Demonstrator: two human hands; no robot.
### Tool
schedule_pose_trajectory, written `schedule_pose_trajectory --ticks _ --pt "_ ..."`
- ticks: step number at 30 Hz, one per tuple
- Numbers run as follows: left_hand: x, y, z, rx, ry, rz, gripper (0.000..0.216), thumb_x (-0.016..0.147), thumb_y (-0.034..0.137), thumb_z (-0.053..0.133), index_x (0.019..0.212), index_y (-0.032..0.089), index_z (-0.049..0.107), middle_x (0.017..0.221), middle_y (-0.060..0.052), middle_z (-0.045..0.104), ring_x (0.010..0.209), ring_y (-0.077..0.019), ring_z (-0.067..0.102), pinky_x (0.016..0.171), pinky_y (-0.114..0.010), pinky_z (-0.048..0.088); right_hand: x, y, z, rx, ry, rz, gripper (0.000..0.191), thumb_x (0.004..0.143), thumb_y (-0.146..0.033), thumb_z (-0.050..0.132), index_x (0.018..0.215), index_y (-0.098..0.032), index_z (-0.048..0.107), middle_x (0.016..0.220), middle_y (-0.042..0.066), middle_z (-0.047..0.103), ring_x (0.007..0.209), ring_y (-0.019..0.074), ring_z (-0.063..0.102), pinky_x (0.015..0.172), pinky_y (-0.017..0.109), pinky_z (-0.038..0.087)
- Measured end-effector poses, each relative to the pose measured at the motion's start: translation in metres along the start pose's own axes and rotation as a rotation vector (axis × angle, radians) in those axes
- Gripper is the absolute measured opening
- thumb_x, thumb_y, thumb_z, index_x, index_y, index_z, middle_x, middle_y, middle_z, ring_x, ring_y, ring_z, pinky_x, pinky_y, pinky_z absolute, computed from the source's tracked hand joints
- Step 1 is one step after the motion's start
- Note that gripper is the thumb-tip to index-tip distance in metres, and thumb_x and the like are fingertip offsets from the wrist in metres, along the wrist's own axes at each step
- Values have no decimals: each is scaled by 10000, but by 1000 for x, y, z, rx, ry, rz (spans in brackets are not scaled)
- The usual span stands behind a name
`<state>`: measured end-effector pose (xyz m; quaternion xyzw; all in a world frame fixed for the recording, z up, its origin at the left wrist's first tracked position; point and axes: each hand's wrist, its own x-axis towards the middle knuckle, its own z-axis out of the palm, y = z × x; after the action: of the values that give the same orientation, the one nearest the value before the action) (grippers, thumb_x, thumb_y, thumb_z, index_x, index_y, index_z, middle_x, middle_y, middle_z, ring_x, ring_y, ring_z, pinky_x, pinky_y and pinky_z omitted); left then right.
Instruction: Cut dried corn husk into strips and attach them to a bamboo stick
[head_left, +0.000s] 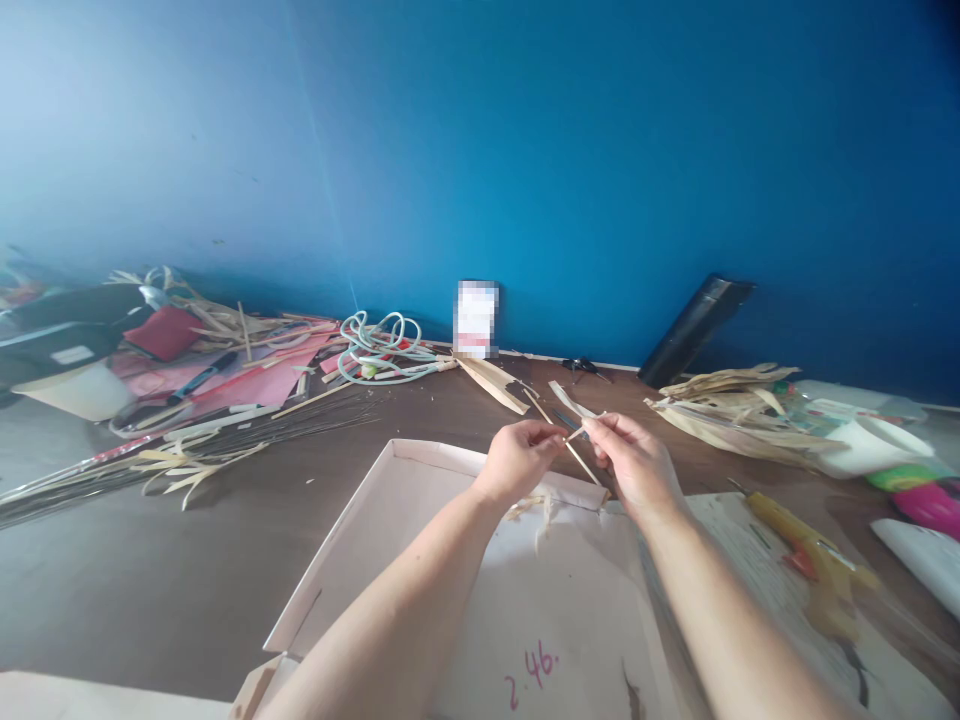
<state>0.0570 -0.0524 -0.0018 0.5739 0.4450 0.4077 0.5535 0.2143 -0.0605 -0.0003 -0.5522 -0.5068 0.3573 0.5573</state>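
Observation:
My left hand (523,458) and my right hand (634,465) meet above the far edge of a shallow cardboard box lid (337,525). Both are closed in a pinch on a pale strip of dried husk (573,399). One end of it sticks up past my right fingers, and a thin part runs between the two hands. My fingertips hide some of the strip. Below them, a thin stick (581,465) slants across the box rim. Small husk scraps (544,510) lie inside the lid, which has handwriting in purple.
A phone (476,318) leans on the blue wall beside a coiled pale cable (382,348). Left are thin wires (247,445), papers and husk strips. Right are dried husks (735,412), a white cup (874,445), a yellow glue gun (814,560) and a black tube (694,328).

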Motion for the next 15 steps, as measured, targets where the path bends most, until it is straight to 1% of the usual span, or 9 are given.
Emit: schedule_pose_trajectory --ticks 2,4,6,8,10,12,15 --pt "1 -1 -1 40 103 36 262 763 345 557 922 183 686 755 -17 630 565 -80 470 535 -201 367 0 0 0 -20 10 -3 277 690 -471 687 700 -204 613 512 -40 467 481 106 389 462 244 296" --pt "1 -1 -2 111 224 104 214 759 321 570 868 188 697 809 -26 619 627 -90 499 599 -207 400 -1 0 0 -42 5 -1 273 695 -471 684 707 -208 615 509 -41 462 484 108 386 459 243 286" --pt "0 1 -2 182 304 182 162 754 291 586 814 192 699 845 -25 601 667 -93 508 657 -212 417 -1 -1 1 -59 0 2 278 698 -479 680 702 -210 610 502 -42 456 480 112 382 457 245 275" --pt "-1 2 -2 241 318 250 128 757 263 592 792 200 697 832 -16 590 680 -94 510 689 -215 423 -2 -2 2 -72 4 5 287 697 -487 677 690 -211 601 495 -42 460 472 113 382 457 248 270" --pt "-3 3 -1 288 300 302 117 768 243 589 790 209 698 803 -10 585 689 -98 515 700 -215 424 -3 -5 3 -97 11 -2 287 699 -488 674 677 -212 598 496 -41 479 476 114 394 470 249 283" --pt "-5 3 1 334 280 341 118 778 239 587 796 216 700 797 -8 584 693 -101 520 689 -213 421 -5 -7 4 -141 8 -16 283 707 -484 668 664 -213 600 499 -39 495 487 115 408 483 248 294" --pt "-7 2 2 393 271 371 124 788 256 584 811 221 701 808 -9 586 686 -100 524 650 -209 413 -7 -10 5 -177 -12 -19 278 723 -484 652 671 -215 604 492 -40 477 478 111 393 469 245 280"
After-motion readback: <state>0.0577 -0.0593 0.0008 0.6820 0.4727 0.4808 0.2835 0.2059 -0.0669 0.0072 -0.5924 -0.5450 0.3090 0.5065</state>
